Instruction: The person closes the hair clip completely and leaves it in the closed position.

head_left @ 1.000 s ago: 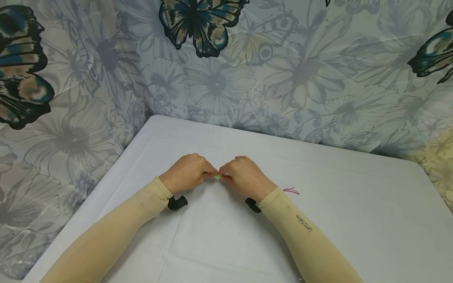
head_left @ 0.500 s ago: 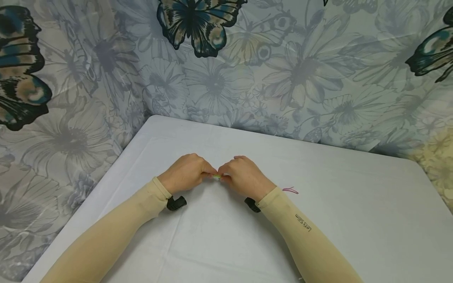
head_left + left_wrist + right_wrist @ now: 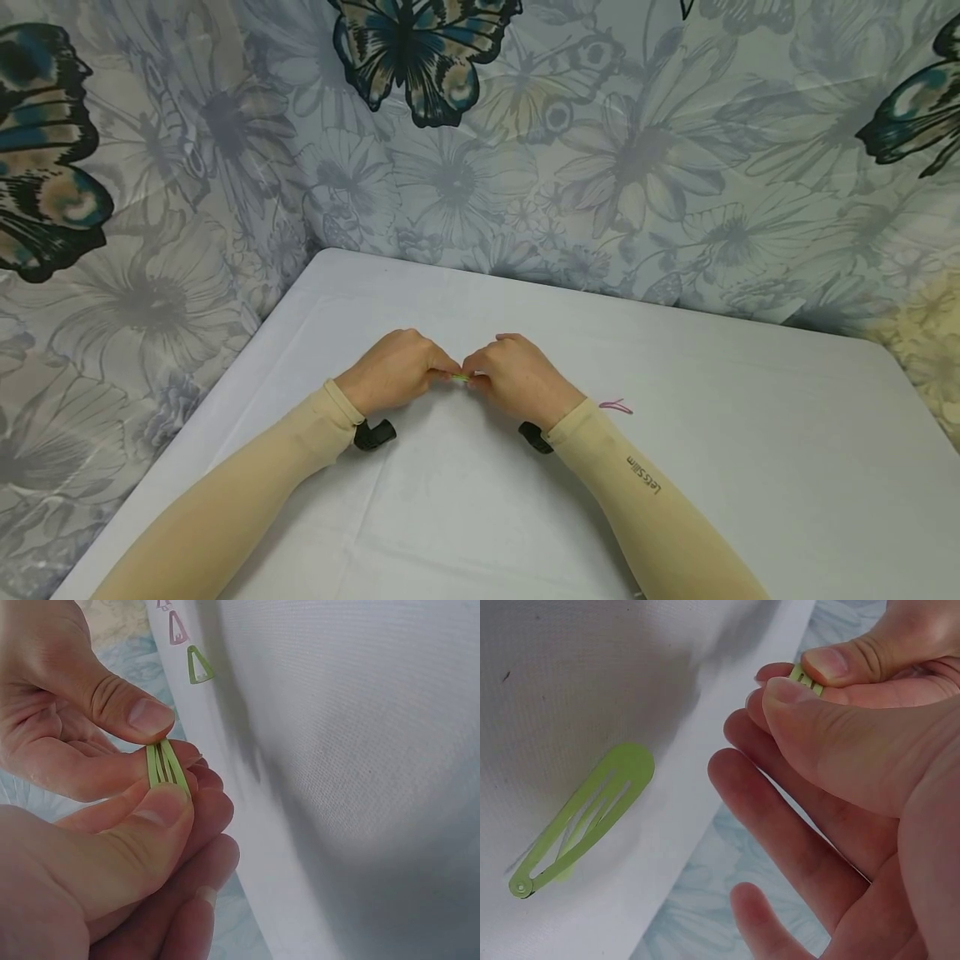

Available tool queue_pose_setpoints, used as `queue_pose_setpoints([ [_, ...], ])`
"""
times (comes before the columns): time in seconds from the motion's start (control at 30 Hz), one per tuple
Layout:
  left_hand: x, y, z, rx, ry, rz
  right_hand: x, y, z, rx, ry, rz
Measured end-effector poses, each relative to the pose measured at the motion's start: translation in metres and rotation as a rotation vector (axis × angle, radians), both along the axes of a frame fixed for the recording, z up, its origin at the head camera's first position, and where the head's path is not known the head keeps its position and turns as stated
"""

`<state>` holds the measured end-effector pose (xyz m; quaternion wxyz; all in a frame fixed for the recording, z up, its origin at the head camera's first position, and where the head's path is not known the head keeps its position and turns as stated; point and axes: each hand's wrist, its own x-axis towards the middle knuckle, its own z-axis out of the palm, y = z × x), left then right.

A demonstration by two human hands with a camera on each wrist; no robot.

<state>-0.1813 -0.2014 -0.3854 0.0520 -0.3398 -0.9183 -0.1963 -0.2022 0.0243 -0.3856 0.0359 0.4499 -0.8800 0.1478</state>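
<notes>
Between my two hands is a small light-green snap hair clip (image 3: 166,763), its long slots showing in the left wrist view. My left hand (image 3: 390,369) pinches one end of it between thumb and fingers. The right hand (image 3: 521,375) pinches the other end, its thumb pressed on top, and the two thumbs are close together. In the right wrist view the clip is mostly covered by the thumbs, and the lower fingers of the right hand are spread loosely. Another green hair clip (image 3: 634,761) lies on the white cloth below, its middle prong out of the frame's plane.
A pink hair clip (image 3: 615,407) lies on the white tablecloth (image 3: 750,433) to the right of my right wrist. Pink clips (image 3: 177,628) line up beside the green one in the left wrist view. Flowered fabric with butterflies (image 3: 450,183) hangs behind the table.
Both hands stay in nearly the same place, still pinching the green hair clip. The head view has shifted very slightly.
</notes>
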Motion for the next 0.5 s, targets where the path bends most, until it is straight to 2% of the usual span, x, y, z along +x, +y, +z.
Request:
queue_pose_setpoints([
  [0.5,0.0,-0.0003,-0.0005,0.003,-0.019,0.004,0.0005,0.0002,0.0,0.009,0.004,-0.006],
])
